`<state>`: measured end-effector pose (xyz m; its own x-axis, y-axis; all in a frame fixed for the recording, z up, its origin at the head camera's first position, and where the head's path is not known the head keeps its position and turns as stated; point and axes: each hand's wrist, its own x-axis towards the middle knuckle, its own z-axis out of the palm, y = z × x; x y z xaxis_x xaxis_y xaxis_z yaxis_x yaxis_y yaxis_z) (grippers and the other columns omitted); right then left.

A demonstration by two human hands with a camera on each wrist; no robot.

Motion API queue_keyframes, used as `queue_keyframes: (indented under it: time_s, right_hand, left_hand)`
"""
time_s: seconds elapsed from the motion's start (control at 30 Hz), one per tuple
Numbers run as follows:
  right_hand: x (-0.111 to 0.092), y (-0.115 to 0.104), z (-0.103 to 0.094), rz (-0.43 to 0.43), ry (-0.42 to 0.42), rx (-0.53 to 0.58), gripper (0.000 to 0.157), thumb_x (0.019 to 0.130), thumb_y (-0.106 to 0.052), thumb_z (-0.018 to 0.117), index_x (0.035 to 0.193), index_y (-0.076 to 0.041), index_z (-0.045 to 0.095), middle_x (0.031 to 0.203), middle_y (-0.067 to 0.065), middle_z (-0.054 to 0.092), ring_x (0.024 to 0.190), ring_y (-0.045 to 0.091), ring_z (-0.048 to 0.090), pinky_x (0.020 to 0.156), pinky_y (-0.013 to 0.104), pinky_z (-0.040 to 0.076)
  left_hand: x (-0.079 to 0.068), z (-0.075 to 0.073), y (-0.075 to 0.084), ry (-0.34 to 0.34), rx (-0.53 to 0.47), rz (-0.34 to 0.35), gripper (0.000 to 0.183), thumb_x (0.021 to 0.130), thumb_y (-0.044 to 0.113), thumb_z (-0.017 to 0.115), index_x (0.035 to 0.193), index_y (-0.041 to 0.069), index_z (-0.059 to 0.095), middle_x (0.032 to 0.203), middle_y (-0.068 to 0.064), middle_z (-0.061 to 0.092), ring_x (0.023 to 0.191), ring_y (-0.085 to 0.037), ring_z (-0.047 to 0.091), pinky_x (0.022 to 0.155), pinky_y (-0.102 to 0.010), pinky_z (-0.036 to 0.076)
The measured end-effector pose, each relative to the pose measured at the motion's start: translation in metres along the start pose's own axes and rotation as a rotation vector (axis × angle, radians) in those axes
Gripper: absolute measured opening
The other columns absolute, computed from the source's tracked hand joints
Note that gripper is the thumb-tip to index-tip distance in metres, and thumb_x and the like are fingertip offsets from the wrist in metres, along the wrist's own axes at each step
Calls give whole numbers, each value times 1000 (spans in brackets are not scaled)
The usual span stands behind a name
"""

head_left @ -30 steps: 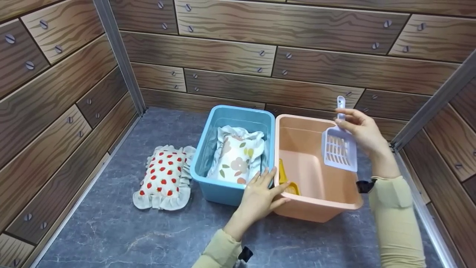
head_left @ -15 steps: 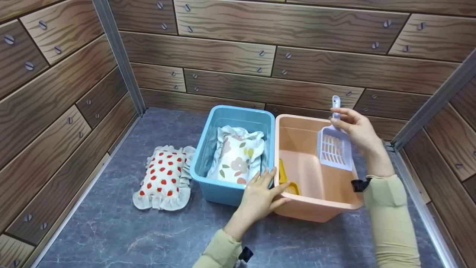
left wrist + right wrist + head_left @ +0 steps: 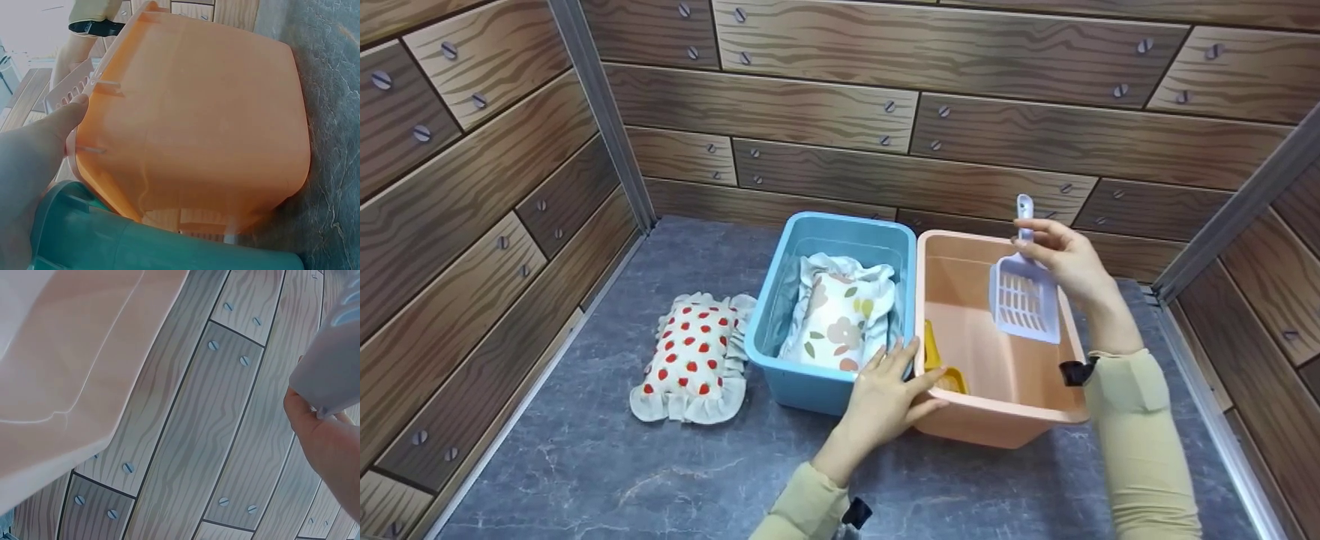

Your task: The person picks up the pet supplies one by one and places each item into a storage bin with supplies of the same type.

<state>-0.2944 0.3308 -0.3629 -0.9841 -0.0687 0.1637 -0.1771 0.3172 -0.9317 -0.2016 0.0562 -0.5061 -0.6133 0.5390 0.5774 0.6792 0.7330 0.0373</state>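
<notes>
A lilac slotted litter scoop hangs over the right side of the peach-orange bin, blade down. My right hand pinches its handle between thumb and fingers. My left hand lies where the two bins meet, its fingers reaching over the rims. In the left wrist view the thumb presses the outside of the orange bin's rim, with fingers on the inner side. Inside that bin a yellow scoop leans at the left wall, partly hidden by the left hand.
Against the orange bin stands a blue bin, holding a flower-print ruffled pillow. A strawberry-print ruffled pillow lies on the grey floor to the left. Wood-patterned walls enclose the back and sides.
My right hand has moved a little to the left, carrying the lilac scoop farther over the orange bin. The left hand and both bins have stayed put.
</notes>
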Motion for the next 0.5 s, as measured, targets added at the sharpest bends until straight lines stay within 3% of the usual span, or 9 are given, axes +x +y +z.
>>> queue_keyframes:
  time_s: [0.27,0.5]
  right_hand:
    - [2,2,5,5,3,36,29,94,-16,66,123,-19,66,101,-7,63,88,5,60,78,17,49]
    - [5,5,10,16,-13,43,29,95,-18,66,124,-19,65,102,-6,62,89,6,59,78,18,49]
  left_hand:
    - [1,-1,0,-11,20,3,45,92,59,53,128,34,66,141,-14,53,126,-32,55,103,-42,45]
    - [2,-2,2,-17,5,-5,46,92,60,53,129,34,65,141,-14,53,126,-33,55,104,-43,44]
